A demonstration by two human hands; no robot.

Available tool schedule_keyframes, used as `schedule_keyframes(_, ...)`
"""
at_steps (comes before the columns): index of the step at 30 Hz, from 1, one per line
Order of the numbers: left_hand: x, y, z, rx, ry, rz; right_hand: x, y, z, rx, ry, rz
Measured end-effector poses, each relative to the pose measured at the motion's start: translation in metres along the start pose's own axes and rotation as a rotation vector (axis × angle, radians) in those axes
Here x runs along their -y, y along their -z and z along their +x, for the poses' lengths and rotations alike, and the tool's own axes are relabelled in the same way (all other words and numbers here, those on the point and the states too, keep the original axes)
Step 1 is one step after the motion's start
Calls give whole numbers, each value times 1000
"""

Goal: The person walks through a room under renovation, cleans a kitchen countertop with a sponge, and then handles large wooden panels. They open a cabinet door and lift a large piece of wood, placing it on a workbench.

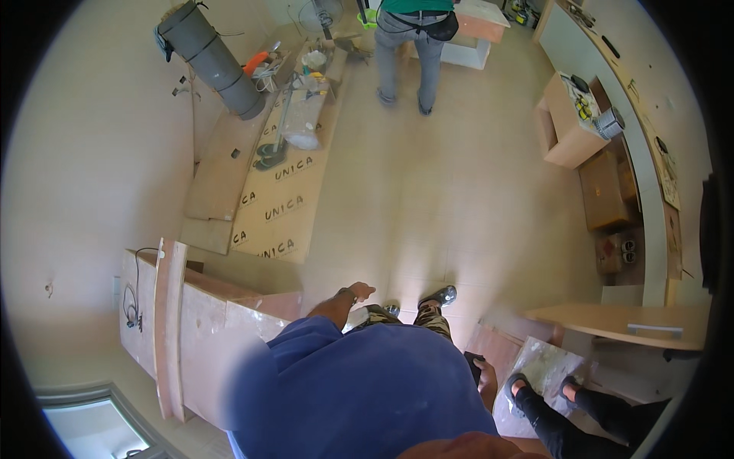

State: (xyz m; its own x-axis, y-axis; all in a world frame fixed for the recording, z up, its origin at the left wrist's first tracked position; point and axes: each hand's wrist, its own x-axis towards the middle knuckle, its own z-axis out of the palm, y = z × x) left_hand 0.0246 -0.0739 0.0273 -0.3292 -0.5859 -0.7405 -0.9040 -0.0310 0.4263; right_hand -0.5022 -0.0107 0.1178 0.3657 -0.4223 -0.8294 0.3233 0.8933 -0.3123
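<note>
My left hand [362,291] reaches forward past my body with a finger stretched out, and nothing shows in it. A band circles that wrist. Below it are my camouflage trousers [433,320] and my dark shoes [440,296] on the tiled floor. At my right side, my right hand [486,376] is closed around a flat, dark object [475,367], partly hidden by my blue shirt [367,382]. Its exact kind does not show. Just right of that hand, another person's feet [517,382] stand on a white-stained board [539,363].
A stained wooden cabinet [202,329] stands close on my left. Printed sheets [287,206], tools and a grey cylinder [210,65] lie farther off. Along the right runs a long counter [642,130], with a small wooden box unit [569,126]. Another person [413,46] stands far ahead.
</note>
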Motion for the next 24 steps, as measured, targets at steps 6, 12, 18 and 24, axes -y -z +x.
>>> schedule_keyframes(6, -9, 57, 37, -166, 44, -77, 67, 18, 19, -270, 137, 88)
schedule_keyframes(12, -50, 98, 78, -168, 214, -424, 152, 55, 73, -559, 121, -117)
schedule_keyframes(18, -95, 142, 103, -337, 120, -39, 261, 78, 148, -455, 110, -290)
schedule_keyframes(24, -89, 172, 137, -350, 216, -79, 386, 29, 211, -445, 305, -763)
